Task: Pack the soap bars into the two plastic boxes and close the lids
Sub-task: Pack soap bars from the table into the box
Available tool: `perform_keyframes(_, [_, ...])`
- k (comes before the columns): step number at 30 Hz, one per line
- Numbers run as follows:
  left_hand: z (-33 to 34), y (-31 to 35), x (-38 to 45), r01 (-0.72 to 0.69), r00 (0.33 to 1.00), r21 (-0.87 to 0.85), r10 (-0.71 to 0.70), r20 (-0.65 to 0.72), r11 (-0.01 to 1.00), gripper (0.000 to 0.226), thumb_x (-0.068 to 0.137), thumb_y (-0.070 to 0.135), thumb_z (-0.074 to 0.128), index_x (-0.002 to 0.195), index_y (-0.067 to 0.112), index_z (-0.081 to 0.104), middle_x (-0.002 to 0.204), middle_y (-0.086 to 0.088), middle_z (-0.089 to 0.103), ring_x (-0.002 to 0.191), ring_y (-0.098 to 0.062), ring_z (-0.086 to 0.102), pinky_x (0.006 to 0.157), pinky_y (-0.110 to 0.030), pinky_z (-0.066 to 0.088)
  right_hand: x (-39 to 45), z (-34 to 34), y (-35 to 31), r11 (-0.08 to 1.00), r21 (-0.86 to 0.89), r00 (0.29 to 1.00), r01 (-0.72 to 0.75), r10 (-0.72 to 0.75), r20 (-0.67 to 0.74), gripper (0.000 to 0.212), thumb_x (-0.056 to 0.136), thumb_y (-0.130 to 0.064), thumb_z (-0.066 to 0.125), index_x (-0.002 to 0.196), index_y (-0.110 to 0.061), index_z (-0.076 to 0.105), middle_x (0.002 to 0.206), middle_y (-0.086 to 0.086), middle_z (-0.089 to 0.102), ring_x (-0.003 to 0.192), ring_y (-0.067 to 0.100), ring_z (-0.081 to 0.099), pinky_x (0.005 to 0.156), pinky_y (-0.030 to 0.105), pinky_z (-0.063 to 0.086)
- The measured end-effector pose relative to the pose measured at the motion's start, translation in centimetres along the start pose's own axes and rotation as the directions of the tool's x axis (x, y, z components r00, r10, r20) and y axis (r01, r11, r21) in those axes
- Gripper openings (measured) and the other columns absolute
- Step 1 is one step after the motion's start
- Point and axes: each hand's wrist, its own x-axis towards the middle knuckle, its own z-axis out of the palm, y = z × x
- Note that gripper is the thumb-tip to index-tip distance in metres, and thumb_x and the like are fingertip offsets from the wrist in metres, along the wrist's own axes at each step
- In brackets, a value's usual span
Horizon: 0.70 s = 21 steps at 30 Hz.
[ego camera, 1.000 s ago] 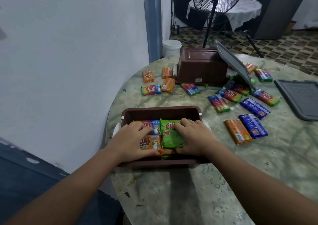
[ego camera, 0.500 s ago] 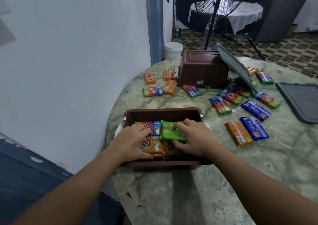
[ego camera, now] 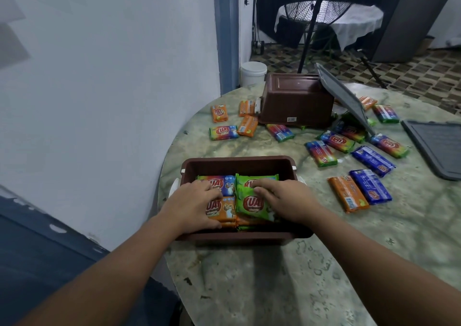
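Soap bars fill the near brown box [ego camera: 237, 162] at the tabletop's [ego camera: 287, 288] near left edge; I see four on top. My left hand [ego camera: 192, 204] lies on the orange bar [ego camera: 222, 208], fingers bent and resting on it. My right hand [ego camera: 284, 199] lies on the green bar [ego camera: 252, 206], fingers curled against the wrapper. Half a second ago this green bar sat farther back; now it has slid toward me and shows its whole face. About fourteen loose bars lie farther off, four on the left and the others on the right. One second brown box [ego camera: 296, 103] lies tipped over at the back, one gray lid [ego camera: 346, 101] leaning on it. Another gray lid [ego camera: 439, 148] lies flat at the right edge. Bare tabletop lies in front of the near box.
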Motion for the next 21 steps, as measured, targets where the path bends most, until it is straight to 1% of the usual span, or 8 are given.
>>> perform_keyframes(4, [-0.03,0.05,-0.05,0.003,1.0,0.0,-0.003,0.0,1.0,0.079,0.071,0.079,0.067,0.136,0.036,0.053,0.129,0.012,0.052,0.116,-0.011,0.048,0.095,-0.032,0.041,0.48,0.23,0.08,0.998,-0.044,0.999,0.04,-0.039,0.021,0.042,0.104,-0.062,0.034,0.142,-0.053,0.049,0.132,-0.013,0.066,0.111,0.014,0.065,0.08,0.031,0.052])
perform_keyframes(6, [-0.07,0.04,-0.01,0.0,1.0,0.004,0.0,0.005,1.0,0.078,0.071,0.079,0.066,0.136,0.037,0.052,0.129,0.012,0.052,0.116,-0.01,0.047,0.095,-0.032,0.041,0.64,0.44,0.15,0.994,-0.092,0.997,0.059,-0.055,0.047,0.047,0.1,-0.069,0.037,0.144,-0.055,0.046,0.133,-0.012,0.059,0.106,0.016,0.063,0.078,0.032,0.051])
perform_keyframes(8, [-0.12,0.03,0.01,-0.004,1.0,0.006,0.004,0.003,1.0,0.078,0.071,0.079,0.066,0.135,0.038,0.053,0.128,0.012,0.052,0.116,-0.011,0.048,0.095,-0.032,0.041,0.59,0.5,0.16,0.979,-0.187,0.994,0.076,-0.061,0.087,0.067,0.088,-0.082,0.044,0.149,-0.055,0.038,0.132,-0.008,0.052,0.103,0.019,0.06,0.078,0.032,0.046])
perform_keyframes(11, [-0.11,0.06,0.02,-0.007,1.0,0.018,0.007,-0.002,1.0,0.077,0.071,0.079,0.066,0.136,0.038,0.053,0.128,0.012,0.052,0.117,-0.011,0.048,0.095,-0.032,0.041,0.38,0.62,0.13,0.948,-0.287,0.987,0.136,-0.106,0.119,0.096,0.072,-0.084,0.064,0.153,-0.049,0.027,0.138,-0.005,0.047,0.121,0.019,0.051,0.096,0.035,0.041])
perform_keyframes(13, [-0.05,0.05,0.03,-0.004,1.0,0.018,0.004,0.001,1.0,0.077,0.072,0.079,0.065,0.136,0.038,0.052,0.129,0.012,0.052,0.117,-0.011,0.048,0.095,-0.031,0.042,0.43,0.68,0.12,0.94,-0.3,0.984,0.162,-0.134,0.114,0.095,0.076,-0.074,0.07,0.155,-0.047,0.025,0.144,-0.004,0.046,0.128,0.02,0.046,0.103,0.036,0.039])
perform_keyframes(15, [0.02,0.03,0.03,-0.009,1.0,0.013,0.009,-0.003,1.0,0.077,0.072,0.079,0.065,0.136,0.038,0.052,0.129,0.013,0.052,0.117,-0.01,0.048,0.095,-0.031,0.042,0.42,0.65,0.2,0.936,-0.305,0.982,0.178,-0.151,0.109,0.09,0.08,-0.071,0.068,0.156,-0.046,0.027,0.145,-0.005,0.047,0.128,0.02,0.042,0.105,0.036,0.037])
perform_keyframes(19, [0.15,-0.1,0.03,-0.012,1.0,0.026,0.012,-0.013,1.0,0.079,0.071,0.08,0.064,0.137,0.038,0.051,0.129,0.013,0.052,0.117,-0.011,0.047,0.096,-0.031,0.042,0.32,0.78,0.39,0.932,-0.309,0.981,0.187,-0.161,0.107,0.087,0.08,-0.074,0.062,0.156,-0.048,0.028,0.141,-0.006,0.046,0.125,0.019,0.037,0.104,0.037,0.035])
perform_keyframes(21, [0.21,-0.11,-0.03,-0.018,0.999,0.026,0.019,-0.026,0.999,0.082,0.069,0.084,0.062,0.135,0.037,0.053,0.127,0.012,0.051,0.115,-0.01,0.046,0.095,-0.031,0.042,0.37,0.87,0.47,0.931,-0.316,0.983,0.182,-0.162,0.09,0.09,0.078,-0.077,0.061,0.156,-0.051,0.025,0.143,-0.004,0.039,0.128,0.021,0.033,0.107,0.039,0.033])
